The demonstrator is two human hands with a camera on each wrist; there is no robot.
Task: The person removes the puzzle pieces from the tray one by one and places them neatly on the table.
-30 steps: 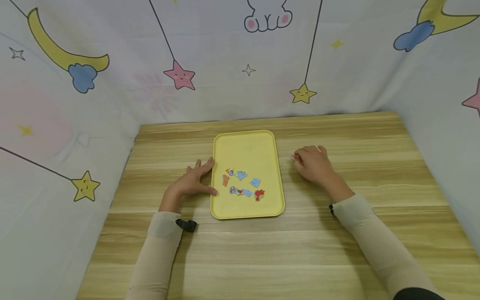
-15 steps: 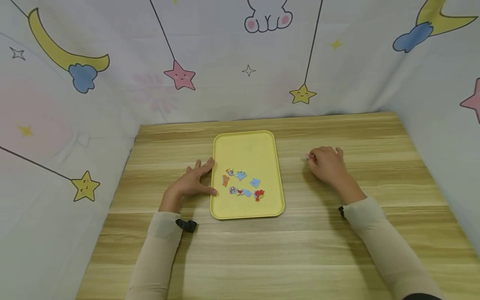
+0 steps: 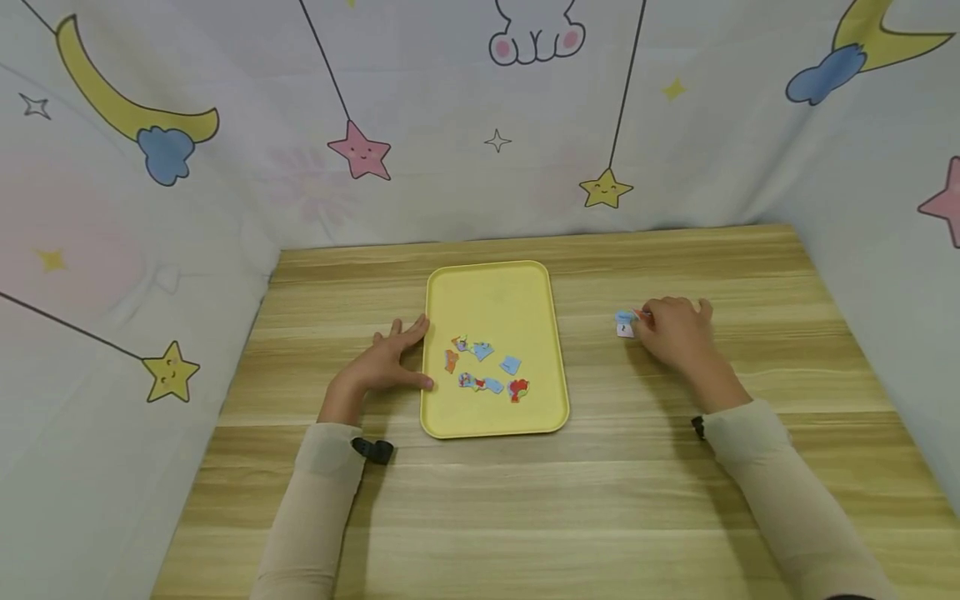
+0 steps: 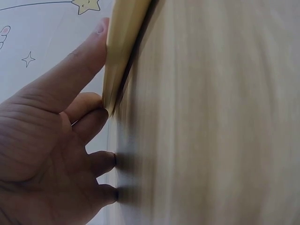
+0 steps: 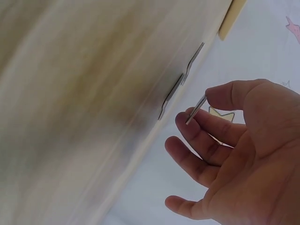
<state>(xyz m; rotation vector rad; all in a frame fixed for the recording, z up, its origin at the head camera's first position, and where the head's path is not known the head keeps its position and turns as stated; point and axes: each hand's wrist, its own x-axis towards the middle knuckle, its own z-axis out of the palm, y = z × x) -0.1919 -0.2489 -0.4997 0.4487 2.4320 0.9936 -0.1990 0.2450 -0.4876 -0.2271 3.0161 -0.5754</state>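
Thumb and fingertips of my right hand [image 3: 677,332] pinch a small, thin puzzle piece [image 5: 197,108] just above the table; a reddish-orange bit of it shows in the head view. Close to those fingertips a blue and white puzzle piece [image 3: 625,325] lies on the wood. Edge-on in the right wrist view, two flat pieces [image 5: 171,96] are seen on the table. My left hand [image 3: 382,360], fingers spread, touches the left rim of the yellow tray [image 3: 487,300] with its thumb and a fingertip. Several colourful puzzle pieces [image 3: 482,350] lie in the tray's nearer half.
The wood-grain table [image 3: 480,517] extends around the tray on all sides. A white cloth backdrop [image 3: 450,200] printed with stars and moons borders its back and both sides.
My right hand has moved to the right, away from the tray, still pinching a piece. The blue and white piece on the table has come into view. My left hand has stayed put.
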